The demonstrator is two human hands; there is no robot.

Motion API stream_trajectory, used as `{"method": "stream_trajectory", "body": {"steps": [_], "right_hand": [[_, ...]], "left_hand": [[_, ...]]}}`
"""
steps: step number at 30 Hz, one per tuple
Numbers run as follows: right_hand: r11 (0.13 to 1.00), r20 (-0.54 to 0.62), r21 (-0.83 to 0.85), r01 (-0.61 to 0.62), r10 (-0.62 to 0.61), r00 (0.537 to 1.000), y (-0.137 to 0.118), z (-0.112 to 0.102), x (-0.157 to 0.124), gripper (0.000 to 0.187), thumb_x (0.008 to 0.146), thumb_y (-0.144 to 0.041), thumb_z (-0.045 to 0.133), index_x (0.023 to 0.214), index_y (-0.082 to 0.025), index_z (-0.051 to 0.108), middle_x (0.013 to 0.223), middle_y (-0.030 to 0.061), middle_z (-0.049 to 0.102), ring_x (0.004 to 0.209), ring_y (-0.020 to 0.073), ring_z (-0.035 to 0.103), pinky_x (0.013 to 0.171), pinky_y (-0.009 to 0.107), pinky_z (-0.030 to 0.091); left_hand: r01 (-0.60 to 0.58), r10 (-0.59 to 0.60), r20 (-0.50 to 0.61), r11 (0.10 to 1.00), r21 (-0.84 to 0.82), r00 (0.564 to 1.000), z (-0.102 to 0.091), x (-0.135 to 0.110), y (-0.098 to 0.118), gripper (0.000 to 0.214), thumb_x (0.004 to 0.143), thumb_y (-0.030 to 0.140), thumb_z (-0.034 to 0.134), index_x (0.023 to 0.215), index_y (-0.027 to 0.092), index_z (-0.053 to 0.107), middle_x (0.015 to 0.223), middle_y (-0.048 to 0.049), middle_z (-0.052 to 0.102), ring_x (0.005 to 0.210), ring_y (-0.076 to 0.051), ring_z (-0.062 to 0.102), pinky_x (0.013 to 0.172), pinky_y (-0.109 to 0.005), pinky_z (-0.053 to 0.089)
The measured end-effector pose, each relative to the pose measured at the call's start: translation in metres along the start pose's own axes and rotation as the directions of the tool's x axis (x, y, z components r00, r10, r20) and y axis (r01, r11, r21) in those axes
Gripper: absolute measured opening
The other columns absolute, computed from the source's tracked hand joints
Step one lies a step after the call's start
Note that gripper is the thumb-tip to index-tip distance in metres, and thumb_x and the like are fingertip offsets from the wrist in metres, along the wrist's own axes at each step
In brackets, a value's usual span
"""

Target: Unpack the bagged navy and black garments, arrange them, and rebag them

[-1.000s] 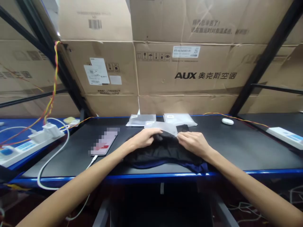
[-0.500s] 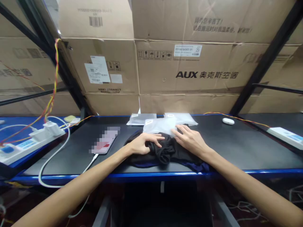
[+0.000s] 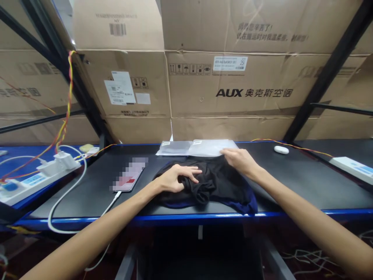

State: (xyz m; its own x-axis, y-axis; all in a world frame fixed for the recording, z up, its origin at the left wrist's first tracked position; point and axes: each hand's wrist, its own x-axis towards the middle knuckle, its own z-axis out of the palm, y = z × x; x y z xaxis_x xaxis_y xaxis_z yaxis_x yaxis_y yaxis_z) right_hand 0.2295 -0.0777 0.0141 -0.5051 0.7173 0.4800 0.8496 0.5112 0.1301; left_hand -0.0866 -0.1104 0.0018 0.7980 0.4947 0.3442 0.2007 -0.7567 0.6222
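A crumpled black garment with dark blue edging lies at the table's front edge, bunched up in its middle. My left hand rests on its left part, the forefinger stretched out over the folds and the thumb apart from it against the cloth. Behind the garment, my right hand pinches the front right corner of a frosted plastic bag with a small white label. This bag covers most of another one below it. A second frosted bag sits just to its left.
A phone on a white charging cable lies at the left. Beyond it stands a power strip with plugs. At the right are a small white case and another power strip. Cardboard walls the back.
My right hand has closed on the frosted bag and shifted it back and to the right, off the garment. My left hand stays in place.
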Motion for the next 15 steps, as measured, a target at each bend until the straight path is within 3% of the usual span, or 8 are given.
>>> {"method": "stream_trajectory", "body": {"steps": [4,8,11,15], "right_hand": [[0.982,0.035,0.043,-0.182,0.18,0.983,0.032,0.01,0.003,0.035,0.091,-0.012,0.045,0.112,-0.017,0.072,0.123,0.0107,0.071,0.108,0.0265,0.068,0.096,0.037,0.052],[0.941,0.119,0.074,-0.33,0.32,0.94,0.053,0.026,0.006,0.031,0.087,-0.016,0.05,0.107,-0.017,0.074,0.116,0.013,0.073,0.109,0.0308,0.068,0.096,0.042,0.052],[0.917,0.181,0.128,-0.377,0.353,0.918,0.062,0.032,0.005,0.032,0.087,-0.019,0.05,0.108,-0.018,0.074,0.113,0.0111,0.075,0.107,0.0287,0.069,0.096,0.04,0.052],[0.896,0.187,0.253,-0.366,0.326,0.927,0.068,0.028,-0.001,0.044,0.083,-0.018,0.05,0.123,-0.02,0.067,0.128,0.0067,0.068,0.119,0.0262,0.063,0.104,0.039,0.048]], "left_hand": [[-0.01,0.01,0.007,1.0,0.019,1.0,-0.001,0.0,0.002,0.068,0.05,0.005,0.043,0.107,0.022,0.075,0.137,-0.0042,0.061,0.135,-0.027,0.049,0.115,-0.043,0.036],[-0.014,0.014,0.011,0.998,0.054,1.0,-0.002,0.001,0.008,0.08,0.049,0.004,0.042,0.121,0.023,0.068,0.139,-0.0029,0.059,0.135,-0.026,0.049,0.117,-0.043,0.034],[-0.006,0.007,-0.008,0.995,0.099,1.0,-0.002,0.001,0.01,0.089,0.048,0.003,0.042,0.133,0.023,0.06,0.143,-0.0037,0.056,0.134,-0.026,0.051,0.116,-0.042,0.036],[0.033,-0.028,-0.025,0.972,0.234,0.999,-0.004,0.005,0.01,0.084,0.053,0.0,0.043,0.132,0.023,0.059,0.139,-0.0022,0.06,0.128,-0.022,0.056,0.111,-0.037,0.042]]}}
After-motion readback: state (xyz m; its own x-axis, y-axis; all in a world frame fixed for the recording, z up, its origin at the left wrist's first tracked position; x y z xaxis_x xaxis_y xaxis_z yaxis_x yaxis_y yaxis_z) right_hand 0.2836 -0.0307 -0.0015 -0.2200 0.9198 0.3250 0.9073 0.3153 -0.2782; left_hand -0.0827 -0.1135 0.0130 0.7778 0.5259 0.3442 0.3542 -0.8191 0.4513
